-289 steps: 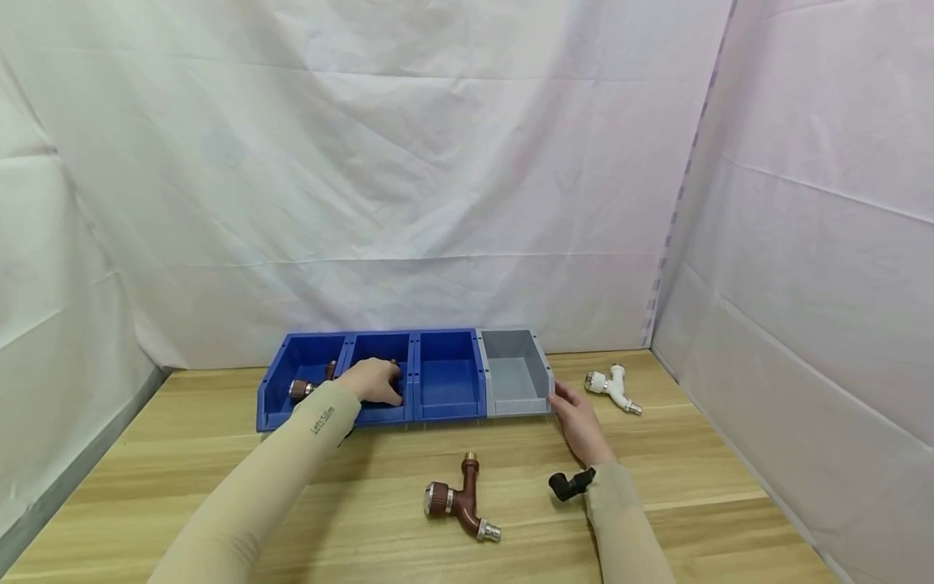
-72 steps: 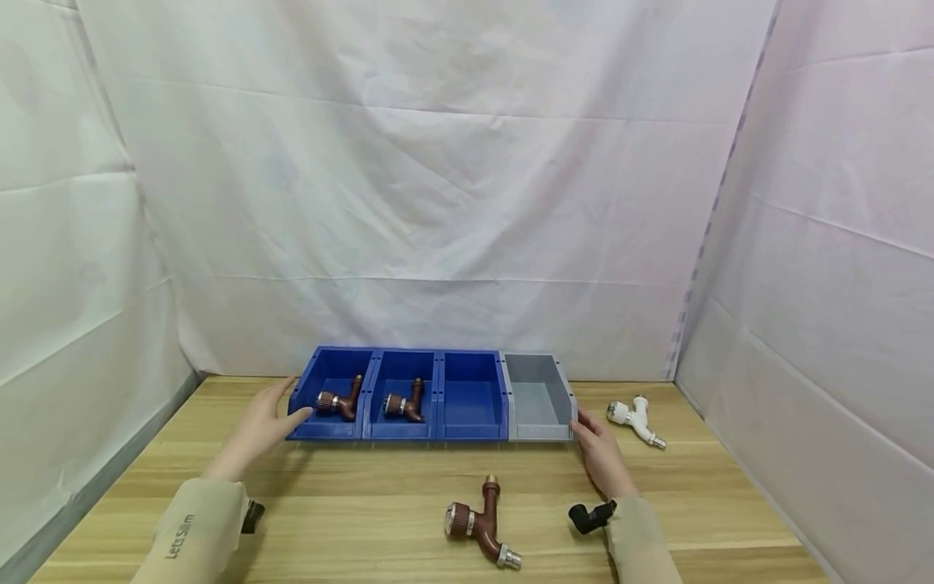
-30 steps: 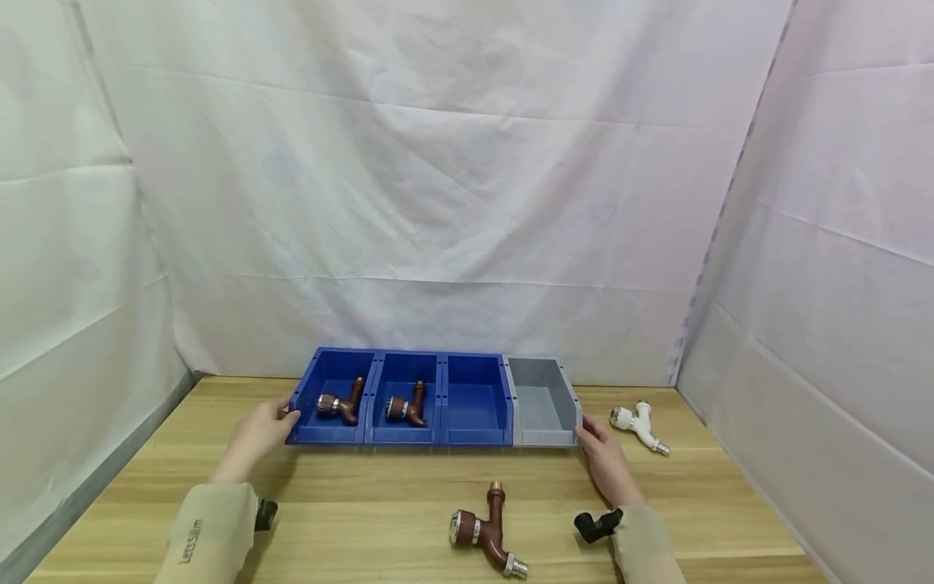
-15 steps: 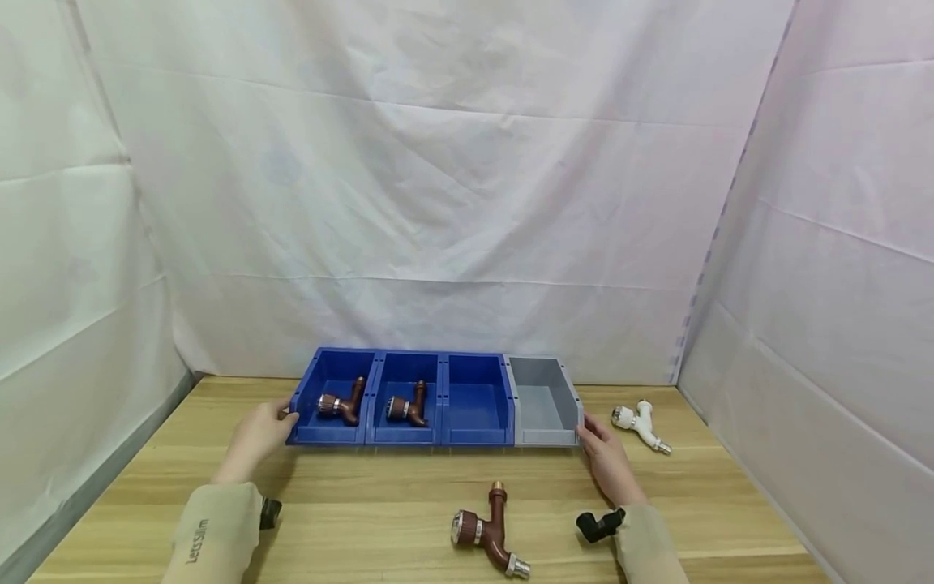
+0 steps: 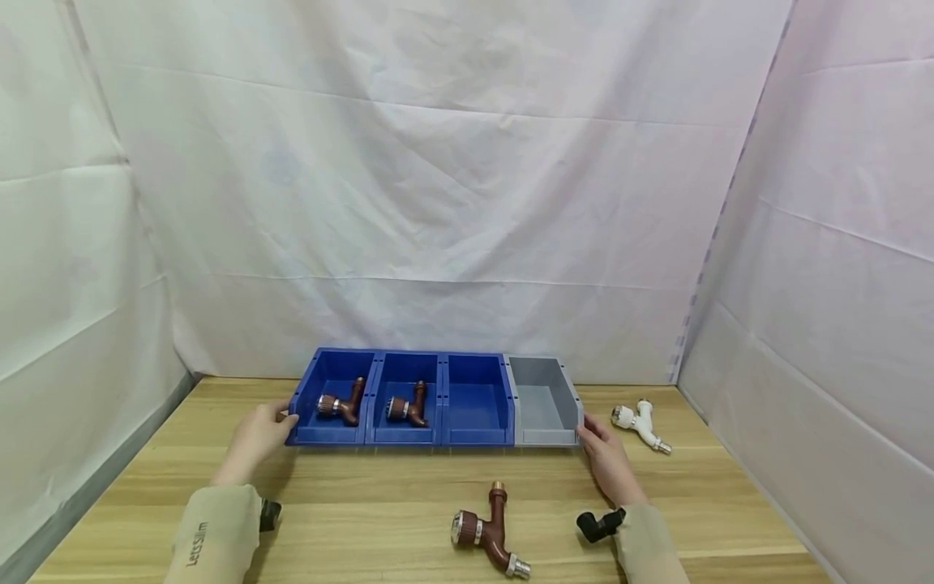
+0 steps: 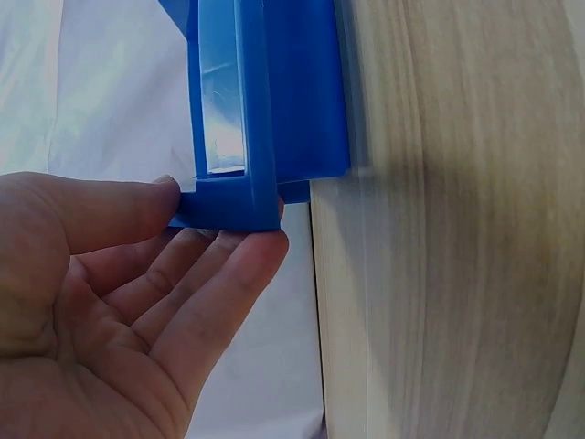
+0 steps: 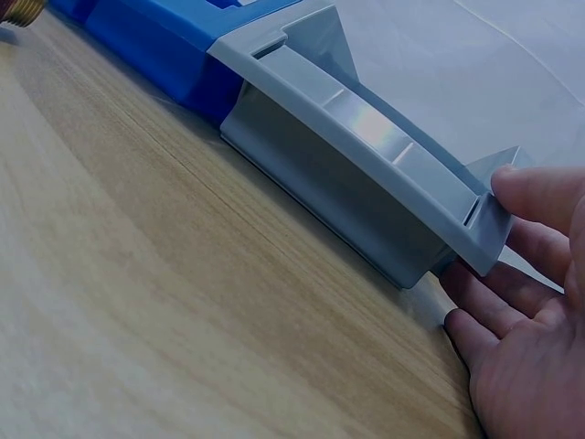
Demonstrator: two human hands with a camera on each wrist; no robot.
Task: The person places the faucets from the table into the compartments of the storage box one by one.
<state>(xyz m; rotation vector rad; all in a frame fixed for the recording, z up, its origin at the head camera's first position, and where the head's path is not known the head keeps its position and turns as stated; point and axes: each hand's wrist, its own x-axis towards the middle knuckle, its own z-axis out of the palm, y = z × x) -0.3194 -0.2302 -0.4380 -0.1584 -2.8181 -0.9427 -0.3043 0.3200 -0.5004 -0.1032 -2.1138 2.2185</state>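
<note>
Where white sheeting backs the wooden table, left fingers and right fingers pinch the bin row.

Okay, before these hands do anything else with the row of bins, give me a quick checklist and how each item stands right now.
1. Left hand gripping the leftmost blue bin: ok, thumb and fingers pinch its front corner.
2. Right hand gripping the gray bin: ok, at its front right corner.
3. Taps inside their bins: ok, one brown tap in the leftmost, a second brown tap in the next blue bin.
4. Table in front clear: not ok, a loose brown tap lies there.
5. White tap apart from the gray bin: ok, off to its right.
6. Bins locked together: cannot tell.
</note>
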